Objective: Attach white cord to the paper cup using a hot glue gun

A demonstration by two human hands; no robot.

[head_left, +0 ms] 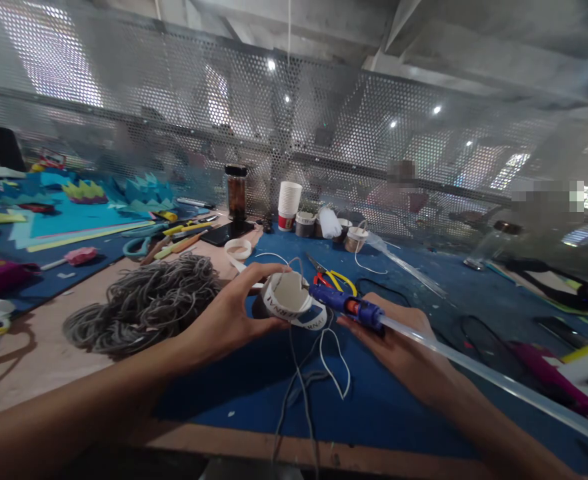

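Note:
My left hand (pixel 239 310) is closed around a small cup (pixel 289 293) with a pale inside, tilted with its mouth towards me. A white ribbon printed with black letters (pixel 315 323) circles its rim, and a loose end sticks out at the right. My right hand (pixel 399 330) grips a blue glue gun (pixel 341 300), its nozzle at the cup's right rim. Whether the nozzle touches cannot be made out. From the gun's back runs a long clear glue stick (pixel 479 365). Grey yarn strands (pixel 304 393) and a white cord (pixel 344 383) hang below the cup.
A heap of grey yarn (pixel 149 303) lies at the left, near a ribbon roll (pixel 238 249). Yellow-and-red-handled pliers (pixel 341 280) lie behind the glue gun. Farther back stand a dark-lidded jar (pixel 236 190), stacked paper cups (pixel 289 200) and several small wrapped cups (pixel 357 239).

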